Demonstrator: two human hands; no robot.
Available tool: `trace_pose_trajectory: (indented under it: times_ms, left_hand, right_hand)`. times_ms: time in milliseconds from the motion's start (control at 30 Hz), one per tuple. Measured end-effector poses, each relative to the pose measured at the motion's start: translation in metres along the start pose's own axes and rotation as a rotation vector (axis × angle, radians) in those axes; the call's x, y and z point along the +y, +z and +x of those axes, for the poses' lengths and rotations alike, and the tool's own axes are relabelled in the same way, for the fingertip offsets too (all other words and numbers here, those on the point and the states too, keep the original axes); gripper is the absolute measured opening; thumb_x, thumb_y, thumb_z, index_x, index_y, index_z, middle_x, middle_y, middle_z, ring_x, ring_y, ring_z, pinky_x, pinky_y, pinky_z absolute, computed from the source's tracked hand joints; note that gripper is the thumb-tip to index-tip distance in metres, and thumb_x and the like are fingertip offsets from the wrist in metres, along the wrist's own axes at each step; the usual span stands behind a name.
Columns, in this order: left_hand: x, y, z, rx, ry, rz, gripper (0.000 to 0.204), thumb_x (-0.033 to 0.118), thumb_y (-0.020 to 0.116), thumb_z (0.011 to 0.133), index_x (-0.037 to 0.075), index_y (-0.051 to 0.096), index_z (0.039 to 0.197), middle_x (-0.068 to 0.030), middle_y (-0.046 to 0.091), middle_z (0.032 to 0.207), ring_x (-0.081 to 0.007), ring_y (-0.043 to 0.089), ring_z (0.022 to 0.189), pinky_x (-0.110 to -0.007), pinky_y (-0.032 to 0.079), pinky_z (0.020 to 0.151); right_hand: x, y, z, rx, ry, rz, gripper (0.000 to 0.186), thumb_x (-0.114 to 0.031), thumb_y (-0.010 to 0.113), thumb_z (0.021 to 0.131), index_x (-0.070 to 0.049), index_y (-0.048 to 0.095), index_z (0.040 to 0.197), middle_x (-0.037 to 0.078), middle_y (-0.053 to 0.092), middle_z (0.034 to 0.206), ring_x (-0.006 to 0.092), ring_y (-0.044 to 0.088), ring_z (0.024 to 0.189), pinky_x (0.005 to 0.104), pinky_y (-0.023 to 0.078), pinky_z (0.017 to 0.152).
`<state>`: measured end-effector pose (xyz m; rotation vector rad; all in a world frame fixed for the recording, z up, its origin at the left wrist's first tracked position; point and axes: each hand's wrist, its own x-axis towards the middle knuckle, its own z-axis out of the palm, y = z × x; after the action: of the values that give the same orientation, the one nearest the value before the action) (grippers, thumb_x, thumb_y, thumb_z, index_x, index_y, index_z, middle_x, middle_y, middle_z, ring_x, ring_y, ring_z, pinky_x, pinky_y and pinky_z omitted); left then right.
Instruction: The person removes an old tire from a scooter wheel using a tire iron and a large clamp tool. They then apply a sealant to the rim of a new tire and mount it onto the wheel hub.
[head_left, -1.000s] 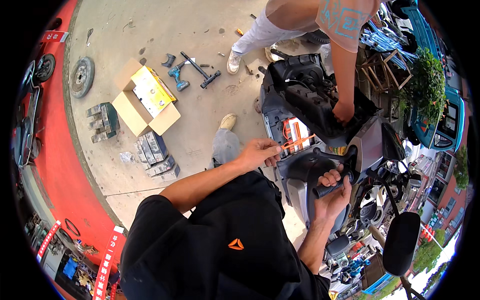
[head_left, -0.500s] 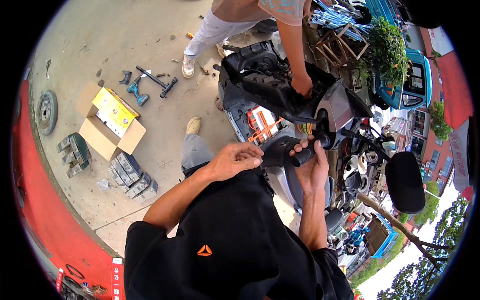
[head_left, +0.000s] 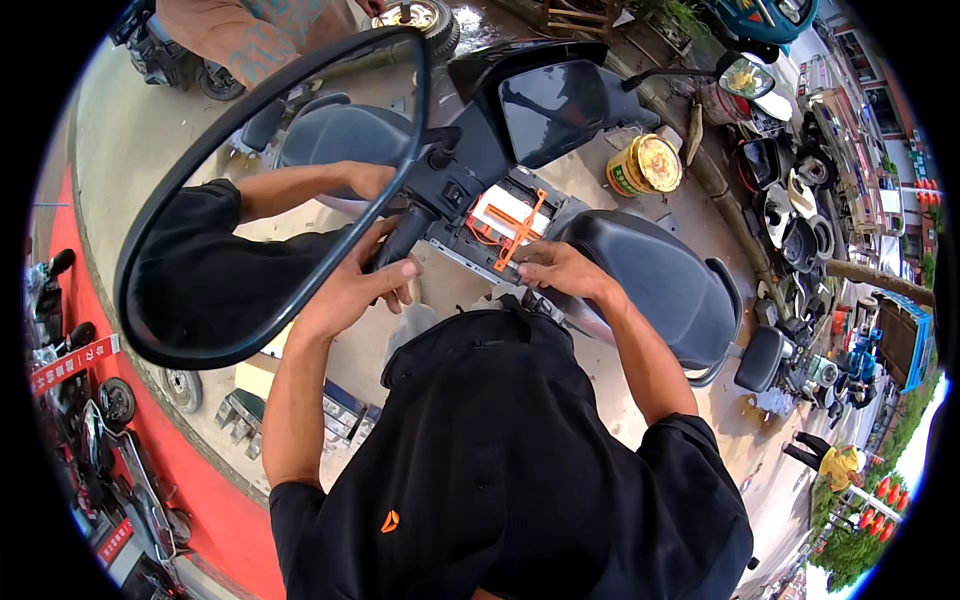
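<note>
in the head view, the only one here, i see the left hand (head_left: pixel 345 290) curled loosely round the black handlebar grip (head_left: pixel 405 236), thumb lying near its end. the right hand (head_left: pixel 568 268) is half open, with nothing visible in its hold; its fingertips are just beside the lower end of the orange strap (head_left: pixel 520 232), and whether they touch i can't tell. that strap lies across the white-topped box (head_left: pixel 497 210), ahead of the black seat (head_left: pixel 640 265). with so light a grasp, i reckon the bars could swing and knock the big mirror (head_left: pixel 270 260) into the left forearm. careless reaching could also catch the right fingers under the strap.
</note>
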<state>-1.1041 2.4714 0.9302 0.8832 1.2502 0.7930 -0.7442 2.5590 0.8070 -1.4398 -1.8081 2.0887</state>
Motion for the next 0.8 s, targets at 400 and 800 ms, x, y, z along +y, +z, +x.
trace_pose_trajectory:
  times_ms: [400,800]
  left_hand:
    - [-0.029,0.112,0.012,0.301,-0.087,0.449,0.056,0.016,0.078,0.097,-0.005,0.049,0.141,-0.0010,0.055,0.076,-0.0086,0.050,0.051,-0.028,0.043,0.045]
    - [-0.054,0.118,0.017,0.313,0.001,0.431,0.046,0.016,0.077,0.097,-0.003,0.050,0.129,-0.0061,0.056,0.073,-0.0140,0.053,0.052,-0.033,0.043,0.048]
  right_hand:
    - [0.055,-0.189,-0.065,0.700,-0.247,-0.018,0.041,-0.024,0.070,0.103,0.001,0.068,0.135,0.012,0.076,0.108,0.0171,0.070,0.096,0.0333,0.056,0.084]
    - [-0.045,-0.253,-0.045,0.807,-0.439,-0.215,0.040,-0.024,0.073,0.103,0.000,0.071,0.135,0.010,0.077,0.118,0.0158,0.070,0.103,0.0313,0.056,0.088]
